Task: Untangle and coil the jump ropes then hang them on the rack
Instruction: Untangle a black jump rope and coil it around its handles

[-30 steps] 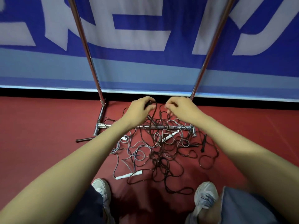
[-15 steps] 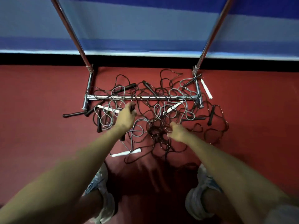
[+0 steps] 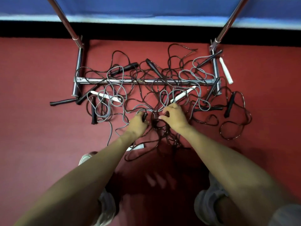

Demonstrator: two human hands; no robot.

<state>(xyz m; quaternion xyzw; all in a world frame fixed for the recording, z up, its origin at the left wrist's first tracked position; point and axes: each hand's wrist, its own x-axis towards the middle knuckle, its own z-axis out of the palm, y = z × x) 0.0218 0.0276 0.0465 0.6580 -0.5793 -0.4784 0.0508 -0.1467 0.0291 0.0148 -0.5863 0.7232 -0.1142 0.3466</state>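
Note:
A tangle of several jump ropes (image 3: pixel 162 88), black and grey cords with black and white handles, lies on the red floor over the base of a chrome rack (image 3: pixel 140 81). My left hand (image 3: pixel 138 123) grips a black handle (image 3: pixel 144 116) near the middle of the pile. Just to its right, my right hand (image 3: pixel 175 117) pinches dark cord with curled fingers. A white handle (image 3: pixel 183 95) lies just beyond my right hand. The rack's two uprights rise out of view at the top.
A blue and white banner wall (image 3: pixel 146 12) with a black skirting stands behind the rack. My two shoes (image 3: pixel 105 207) sit at the bottom, close to the pile. Loose loops and black handles (image 3: pixel 229 105) spread right of the rack foot.
My view tilted down and my hands dropped from the lifted cords to the pile. The left hand moved right with the black handle; the right hand moved up to it and pinched cord.

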